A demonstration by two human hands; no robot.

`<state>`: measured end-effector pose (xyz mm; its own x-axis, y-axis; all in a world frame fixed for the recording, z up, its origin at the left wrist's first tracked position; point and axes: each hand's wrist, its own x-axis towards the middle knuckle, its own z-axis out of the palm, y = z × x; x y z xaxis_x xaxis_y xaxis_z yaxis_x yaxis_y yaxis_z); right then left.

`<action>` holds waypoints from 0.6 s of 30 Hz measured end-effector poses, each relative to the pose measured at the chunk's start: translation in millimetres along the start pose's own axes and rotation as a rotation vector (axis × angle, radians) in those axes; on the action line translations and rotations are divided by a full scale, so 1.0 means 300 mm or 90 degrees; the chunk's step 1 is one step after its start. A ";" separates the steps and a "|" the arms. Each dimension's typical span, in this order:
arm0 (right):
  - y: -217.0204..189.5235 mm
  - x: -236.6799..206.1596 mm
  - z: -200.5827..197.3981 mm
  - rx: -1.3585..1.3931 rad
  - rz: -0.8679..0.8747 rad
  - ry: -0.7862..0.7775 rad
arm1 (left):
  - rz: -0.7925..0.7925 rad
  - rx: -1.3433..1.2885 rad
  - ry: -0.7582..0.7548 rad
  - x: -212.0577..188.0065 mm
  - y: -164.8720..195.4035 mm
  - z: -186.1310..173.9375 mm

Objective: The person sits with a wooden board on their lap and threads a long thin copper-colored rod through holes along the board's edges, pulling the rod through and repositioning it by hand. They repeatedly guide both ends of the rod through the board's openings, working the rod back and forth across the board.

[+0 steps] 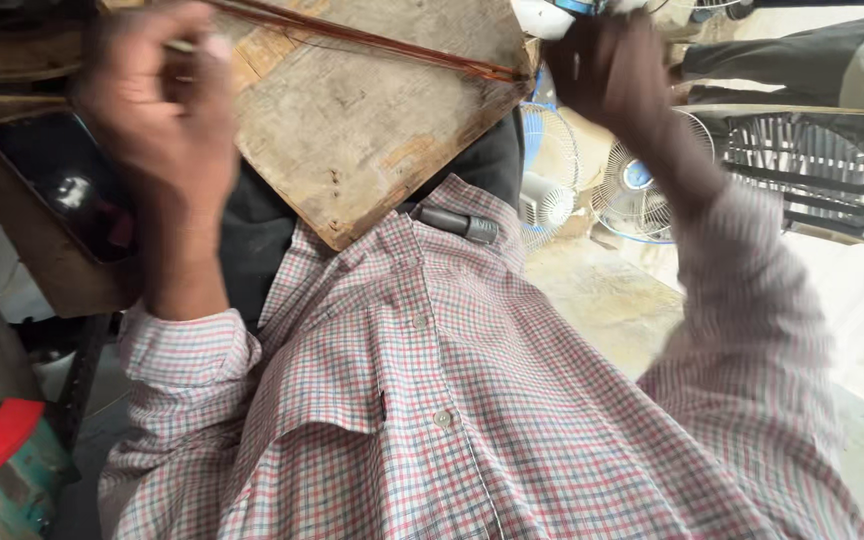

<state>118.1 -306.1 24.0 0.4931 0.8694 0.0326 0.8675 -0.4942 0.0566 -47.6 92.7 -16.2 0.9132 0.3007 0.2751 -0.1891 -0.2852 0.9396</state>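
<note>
copper wire bundle (pixel 372 42) stretched across a wooden board (pixel 372 130) between two raised hands.

the strands run long-axis left to right — from beside the left hand (pixel 157 105) to the board's right corner, just left of the right hand (pixel 612 70), which is nearer the bundle's end. left fingers pinch a thin pale rod; right fist is closed, around what cannot be told. both forearms lift from checked sleeves.

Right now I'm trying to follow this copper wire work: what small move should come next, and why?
Probably a gentle pull with the right hand to keep the copper wire taut. The strands run across the wooden board from the left hand to the board's right edge near the right hand. Both hands are blurred, so their grips are unclear.
</note>
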 end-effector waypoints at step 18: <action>-0.483 0.575 -0.296 0.207 -0.220 -0.108 | -0.130 -0.364 -0.152 -0.077 -0.047 -0.025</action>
<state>71.7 -84.5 109.9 0.1533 0.9833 -0.0978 0.9440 -0.1750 -0.2798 -68.6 96.6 -34.2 0.9938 0.0683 0.0880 -0.1048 0.3050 0.9466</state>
